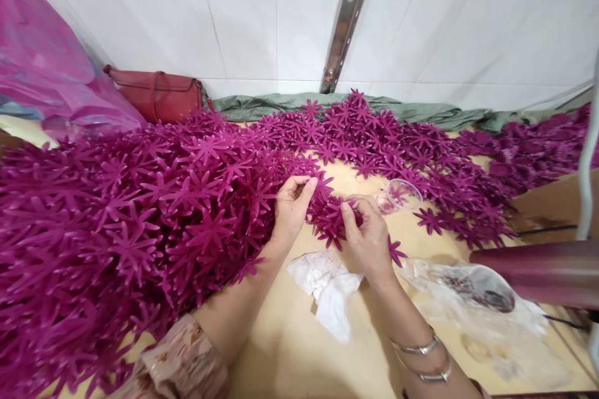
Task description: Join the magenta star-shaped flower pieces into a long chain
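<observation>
My left hand (291, 209) is closed in a pinch at a magenta star-shaped flower piece (324, 185) with narrow, pale-tipped petals. To its right, my right hand (365, 229) pinches another such flower piece (350, 203) between thumb and fingers. Between and below the fingertips sits a small cluster of flower pieces (327, 219) on the table. A large heap of the same pieces (187, 212) rises against my left forearm. One loose piece (395, 250) lies just right of my right hand. The undersides of the pinched pieces are hidden.
A crumpled white cloth (327, 287) lies between my forearms. A clear round dish (403, 194) sits beyond my right hand. At right are plastic bags (496, 318) and a dark magenta cylinder (538, 271). More pieces (412, 149) line the back, near a red bag (156, 95) and tiled wall.
</observation>
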`<state>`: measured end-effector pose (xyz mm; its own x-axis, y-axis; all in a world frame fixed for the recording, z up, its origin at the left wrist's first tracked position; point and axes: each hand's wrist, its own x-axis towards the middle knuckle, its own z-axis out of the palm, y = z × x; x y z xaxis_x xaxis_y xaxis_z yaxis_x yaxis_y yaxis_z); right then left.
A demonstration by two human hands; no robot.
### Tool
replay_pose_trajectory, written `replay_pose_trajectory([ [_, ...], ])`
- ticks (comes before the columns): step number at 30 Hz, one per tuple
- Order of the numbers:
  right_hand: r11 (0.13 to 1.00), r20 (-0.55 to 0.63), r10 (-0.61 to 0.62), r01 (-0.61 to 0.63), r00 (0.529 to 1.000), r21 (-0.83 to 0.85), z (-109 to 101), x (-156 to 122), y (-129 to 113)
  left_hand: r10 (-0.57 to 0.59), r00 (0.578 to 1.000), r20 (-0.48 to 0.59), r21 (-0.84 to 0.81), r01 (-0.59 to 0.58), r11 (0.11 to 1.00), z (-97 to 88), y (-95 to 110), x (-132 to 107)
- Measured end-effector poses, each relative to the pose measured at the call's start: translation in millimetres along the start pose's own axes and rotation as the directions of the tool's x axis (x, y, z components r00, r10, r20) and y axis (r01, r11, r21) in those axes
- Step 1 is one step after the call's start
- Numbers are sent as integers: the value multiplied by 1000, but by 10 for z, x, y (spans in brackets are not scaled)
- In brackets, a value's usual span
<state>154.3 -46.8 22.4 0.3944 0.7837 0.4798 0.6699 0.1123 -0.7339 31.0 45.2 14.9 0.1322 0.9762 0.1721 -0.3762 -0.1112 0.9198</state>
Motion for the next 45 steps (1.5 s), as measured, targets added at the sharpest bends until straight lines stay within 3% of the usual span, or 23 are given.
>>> replay_pose_trajectory([
  [5, 978, 26, -127, 130, 992, -163, -12, -9, 50, -2, 1000, 16, 7, 2, 1000, 4, 4, -8],
  [12, 978, -146, -181, 163, 973, -129, -49, 6, -29, -33, 991, 126, 28, 30, 999, 26, -32, -64],
  [24, 968, -131, -210, 187, 969, -169, 7, -12, -39, 65, 953, 295, 213, -132, 968, 31, -12, -150],
  [38, 984, -79, 83, -69, 993, 163, -30, 2, -27, -20, 960, 278, 138, -19, 990, 57, -23, -131],
  [41, 951, -34, 152, -136, 988, 279, -8, 1, 12, -31, 967, 254, 132, -3, 991, 58, 2, -127],
  [45, 843, 59, 282, -277, 958, 461, 11, 4, 88, -60, 959, 276, 128, 26, 991, 51, 33, -127],
])
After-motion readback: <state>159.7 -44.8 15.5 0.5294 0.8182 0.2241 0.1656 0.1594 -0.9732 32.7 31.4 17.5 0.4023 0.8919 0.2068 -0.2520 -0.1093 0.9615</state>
